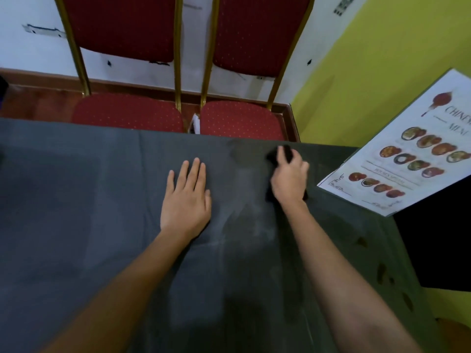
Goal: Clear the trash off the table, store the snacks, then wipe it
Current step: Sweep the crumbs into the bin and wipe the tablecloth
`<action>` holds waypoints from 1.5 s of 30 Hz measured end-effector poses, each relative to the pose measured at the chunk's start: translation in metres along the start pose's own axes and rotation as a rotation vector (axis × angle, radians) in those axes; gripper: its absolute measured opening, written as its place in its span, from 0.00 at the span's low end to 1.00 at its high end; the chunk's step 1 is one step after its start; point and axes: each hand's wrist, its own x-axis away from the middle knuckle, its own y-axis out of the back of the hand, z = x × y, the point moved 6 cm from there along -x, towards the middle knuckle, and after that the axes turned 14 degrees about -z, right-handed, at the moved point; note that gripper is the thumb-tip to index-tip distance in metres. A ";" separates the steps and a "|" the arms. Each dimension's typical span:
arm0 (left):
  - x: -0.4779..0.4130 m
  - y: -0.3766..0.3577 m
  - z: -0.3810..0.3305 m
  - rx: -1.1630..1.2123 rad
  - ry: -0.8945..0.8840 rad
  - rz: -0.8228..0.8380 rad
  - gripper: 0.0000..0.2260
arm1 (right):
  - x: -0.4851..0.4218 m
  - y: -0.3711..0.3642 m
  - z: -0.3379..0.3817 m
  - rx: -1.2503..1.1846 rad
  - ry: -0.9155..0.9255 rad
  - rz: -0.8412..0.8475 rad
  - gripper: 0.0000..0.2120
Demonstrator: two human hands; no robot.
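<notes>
Illumination is dim and even, with no glare. The dark surface (76, 200) shows little contrast. The right hand (289, 179) is motion-blurred; the left hand (186, 200) is sharper. Wide-angle distortion splays the chairs (127, 29) outward toward the top edge.

2 chairs (127, 113) behind the table (76, 200), menu (413, 159) at its right edge, cloth (286, 151) on top under the right hand (289, 179)

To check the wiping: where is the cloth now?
Head view, right side: the right hand holds the cloth on the table, beside the menu.
</notes>
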 end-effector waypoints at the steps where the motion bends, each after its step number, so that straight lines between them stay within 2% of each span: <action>1: 0.008 0.002 0.000 -0.020 -0.012 0.006 0.27 | 0.001 0.004 -0.007 0.028 -0.136 -0.022 0.27; 2: 0.015 0.003 -0.001 -0.034 -0.023 0.016 0.27 | 0.008 0.008 0.003 0.012 -0.161 -0.019 0.27; 3: 0.021 0.004 -0.001 -0.042 -0.030 0.030 0.27 | 0.018 0.009 0.023 -0.025 -0.097 0.004 0.27; 6: 0.036 0.010 -0.003 -0.065 -0.026 0.056 0.30 | 0.080 0.019 0.084 -0.206 0.343 0.101 0.28; 8: 0.051 0.013 -0.005 -0.070 -0.025 0.073 0.31 | 0.111 0.027 0.081 -0.279 0.556 0.108 0.28; 9: 0.063 0.016 -0.006 -0.072 -0.017 0.070 0.30 | 0.110 0.029 0.064 -0.276 0.572 0.105 0.28; 10: 0.075 0.018 -0.008 -0.074 -0.007 0.065 0.30 | 0.101 0.029 0.040 -0.233 0.506 0.112 0.28; 13: 0.112 0.026 -0.020 -0.089 0.042 0.064 0.29 | 0.070 0.034 -0.028 -0.074 0.109 0.070 0.29; 14: 0.122 0.028 -0.027 -0.094 0.065 0.066 0.29 | 0.071 0.039 -0.034 -0.054 0.034 0.061 0.29; 16: 0.137 0.032 -0.043 -0.090 0.125 0.059 0.29 | 0.095 0.048 -0.015 -0.108 0.082 0.104 0.29; 19: 0.158 0.034 -0.060 -0.067 0.192 0.058 0.30 | 0.172 0.065 0.024 -0.257 0.416 0.197 0.29; 22: 0.178 0.034 -0.070 -0.077 0.205 0.049 0.31 | 0.205 0.081 0.001 -0.353 0.604 0.168 0.28; 24: 0.190 0.032 -0.075 -0.088 0.212 0.041 0.31 | 0.181 0.076 -0.040 -0.268 0.531 0.149 0.28; 27: 0.204 0.028 -0.084 -0.105 0.234 0.027 0.32 | 0.141 0.074 -0.120 -0.108 0.206 0.103 0.30; 28: 0.207 0.027 -0.084 -0.109 0.253 0.033 0.33 | 0.137 0.077 -0.134 -0.091 0.117 0.069 0.30; 30: 0.211 0.028 -0.091 -0.113 0.260 0.034 0.34 | 0.150 0.084 -0.133 -0.119 0.080 0.108 0.30; 32: 0.211 0.027 -0.092 -0.096 0.281 0.051 0.35 | 0.190 0.092 -0.099 -0.254 0.244 0.209 0.28; 34: 0.210 0.025 -0.095 -0.079 0.303 0.069 0.34 | 0.247 0.106 -0.070 -0.300 0.541 0.201 0.28; 35: 0.209 0.025 -0.102 -0.074 0.294 0.069 0.33 | 0.264 0.113 -0.070 -0.319 0.639 0.179 0.28; 36: 0.207 0.025 -0.112 -0.066 0.268 0.069 0.33 | 0.268 0.117 -0.078 -0.339 0.659 0.194 0.29; 38: 0.206 0.023 -0.132 -0.048 0.202 0.078 0.35 | 0.251 0.119 -0.112 -0.339 0.549 0.167 0.26; 40: 0.205 0.016 -0.157 -0.039 0.112 0.101 0.35 | 0.223 0.113 -0.166 -0.155 0.380 0.138 0.28; 43: 0.204 0.004 -0.193 -0.037 -0.007 0.119 0.28 | 0.201 0.114 -0.235 -0.031 0.087 0.104 0.30; 45: 0.202 -0.005 -0.216 -0.004 -0.071 0.128 0.26 | 0.212 0.122 -0.241 -0.038 -0.018 0.053 0.29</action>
